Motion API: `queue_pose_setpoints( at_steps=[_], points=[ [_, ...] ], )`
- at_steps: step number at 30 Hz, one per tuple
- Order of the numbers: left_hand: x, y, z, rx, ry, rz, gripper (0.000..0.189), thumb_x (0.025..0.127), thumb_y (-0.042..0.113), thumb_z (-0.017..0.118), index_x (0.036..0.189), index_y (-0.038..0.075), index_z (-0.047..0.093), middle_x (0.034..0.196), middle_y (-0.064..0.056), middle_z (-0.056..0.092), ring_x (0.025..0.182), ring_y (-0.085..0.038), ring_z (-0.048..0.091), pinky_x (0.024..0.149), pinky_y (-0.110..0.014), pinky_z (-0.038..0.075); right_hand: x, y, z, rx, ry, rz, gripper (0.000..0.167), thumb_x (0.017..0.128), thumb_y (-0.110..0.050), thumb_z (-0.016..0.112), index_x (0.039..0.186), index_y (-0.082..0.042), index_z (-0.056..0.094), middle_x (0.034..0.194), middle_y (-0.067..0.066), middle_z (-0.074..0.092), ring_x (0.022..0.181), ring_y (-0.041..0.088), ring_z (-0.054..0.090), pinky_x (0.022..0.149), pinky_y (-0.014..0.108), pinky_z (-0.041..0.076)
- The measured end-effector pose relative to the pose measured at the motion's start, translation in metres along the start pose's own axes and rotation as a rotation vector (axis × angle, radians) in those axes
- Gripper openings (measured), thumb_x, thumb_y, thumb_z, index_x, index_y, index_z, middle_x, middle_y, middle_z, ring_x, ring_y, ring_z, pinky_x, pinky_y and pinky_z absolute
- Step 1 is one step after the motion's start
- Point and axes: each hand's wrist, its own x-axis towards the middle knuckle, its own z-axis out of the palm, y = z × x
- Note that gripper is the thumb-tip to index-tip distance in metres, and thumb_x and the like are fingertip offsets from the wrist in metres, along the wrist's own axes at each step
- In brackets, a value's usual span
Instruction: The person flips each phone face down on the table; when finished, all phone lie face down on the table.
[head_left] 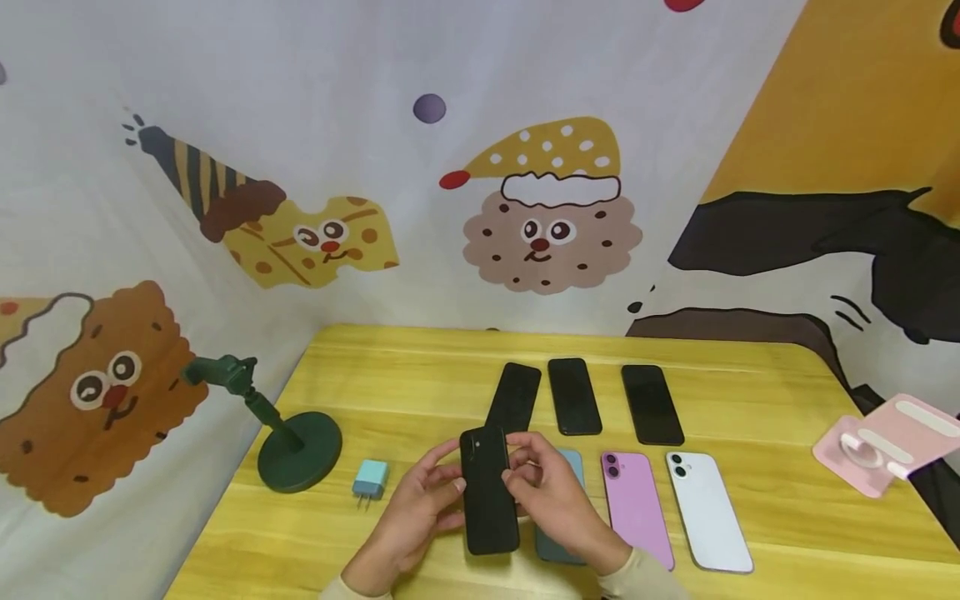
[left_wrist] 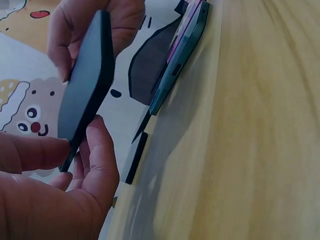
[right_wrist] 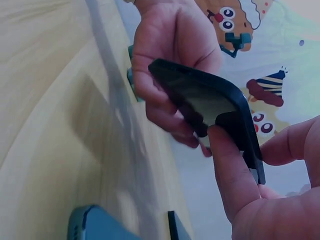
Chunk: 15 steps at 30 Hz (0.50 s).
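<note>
A black smartphone (head_left: 491, 508) is held up over the near part of the table, its back with the camera at the top left facing up. My left hand (head_left: 418, 510) pinches its left edge between thumb and fingers. On the opposite edge my right hand (head_left: 551, 493) grips it the same way. In the left wrist view the phone (left_wrist: 87, 82) appears tilted, well above the tabletop. From the right wrist the phone's (right_wrist: 200, 95) glossy, reflecting underside shows, with a fingertip against it. Partly behind my right hand lies a blue-teal phone (head_left: 558, 546).
Right of the hands lie a pink phone (head_left: 637, 508) and a white phone (head_left: 711, 512). Farther back are three black phones, one (head_left: 576, 396) in the middle. A green stand (head_left: 300, 458) and blue charger plug (head_left: 370, 477) are left; a pink folding stand (head_left: 870, 442) is right.
</note>
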Motion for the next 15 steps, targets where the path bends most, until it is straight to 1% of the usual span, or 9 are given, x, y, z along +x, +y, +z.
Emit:
queue_pose_setpoints(
  at_steps=[2,5,9,15],
  points=[
    [0.0,0.0,-0.001,0.007,0.003,0.0,0.065,0.103,0.006,0.067,0.162,0.017,0.042,0.128,-0.013,0.061,0.105,-0.021,0.07,0.083,-0.04,0.064,0.001,0.002,-0.002,-0.016,0.004,0.001,0.048,0.099,-0.003,0.067,0.145,-0.002,0.05,0.11,0.016,0.058,0.082,0.015,0.068,0.062,0.036,0.064],
    [0.0,0.001,-0.003,0.026,0.014,-0.006,0.065,0.102,0.006,0.067,0.162,0.016,0.043,0.128,-0.014,0.06,0.104,-0.021,0.07,0.083,-0.041,0.064,0.002,0.006,-0.005,-0.02,-0.009,0.01,0.048,0.1,-0.005,0.068,0.144,-0.001,0.05,0.108,0.015,0.06,0.078,0.017,0.07,0.061,0.04,0.065],
    [0.0,0.004,-0.005,0.095,0.027,-0.007,0.064,0.103,0.004,0.065,0.162,0.015,0.044,0.128,-0.016,0.06,0.102,-0.02,0.07,0.081,-0.04,0.064,0.005,0.013,-0.007,-0.029,-0.017,0.019,0.049,0.101,-0.009,0.07,0.145,0.0,0.05,0.107,0.015,0.064,0.076,0.02,0.07,0.059,0.043,0.065],
    [0.0,0.007,-0.007,0.199,0.031,-0.001,0.063,0.103,0.002,0.062,0.162,0.014,0.044,0.128,-0.02,0.061,0.099,-0.022,0.07,0.077,-0.038,0.064,0.009,0.023,-0.007,-0.098,-0.021,0.023,0.049,0.1,-0.008,0.072,0.144,0.003,0.054,0.103,0.014,0.07,0.075,0.02,0.071,0.06,0.039,0.065]
  ],
)
